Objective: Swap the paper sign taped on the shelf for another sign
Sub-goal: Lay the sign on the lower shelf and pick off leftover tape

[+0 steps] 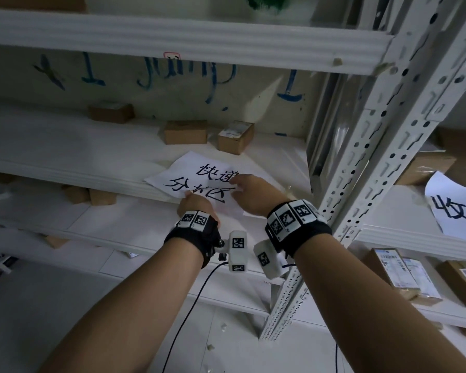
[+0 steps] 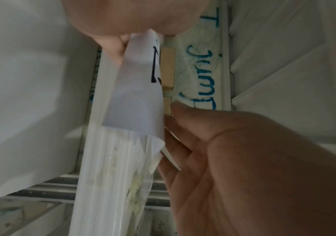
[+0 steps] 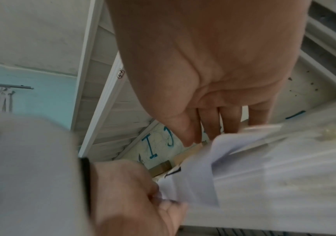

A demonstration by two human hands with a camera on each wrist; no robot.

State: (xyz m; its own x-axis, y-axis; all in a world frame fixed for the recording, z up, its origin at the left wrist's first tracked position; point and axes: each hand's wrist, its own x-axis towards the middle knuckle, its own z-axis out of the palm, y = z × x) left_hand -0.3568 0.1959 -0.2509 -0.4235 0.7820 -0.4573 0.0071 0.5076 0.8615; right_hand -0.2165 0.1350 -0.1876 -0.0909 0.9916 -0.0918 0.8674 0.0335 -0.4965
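A white paper sign point(image 1: 178, 168) with black handwritten characters lies bent over the front edge of the middle shelf point(image 1: 92, 173). My left hand point(image 1: 197, 204) pinches its lower edge below the shelf lip; the right wrist view shows that left hand point(image 3: 143, 196) holding the sign point(image 3: 193, 183) by a corner. My right hand point(image 1: 249, 188) lies on the sign's right side, straight fingers point(image 3: 205, 126) reaching over the top. In the left wrist view the sign point(image 2: 135, 95) curls off the lip, with crumpled clear tape point(image 2: 136, 183) stuck below it.
A second white sign point(image 1: 452, 208) with black characters lies on the neighbouring shelf at right. A perforated upright post point(image 1: 374, 162) stands just right of my hands. Small cardboard boxes point(image 1: 184, 131) sit behind the sign, and labelled parcels point(image 1: 396, 273) sit lower right.
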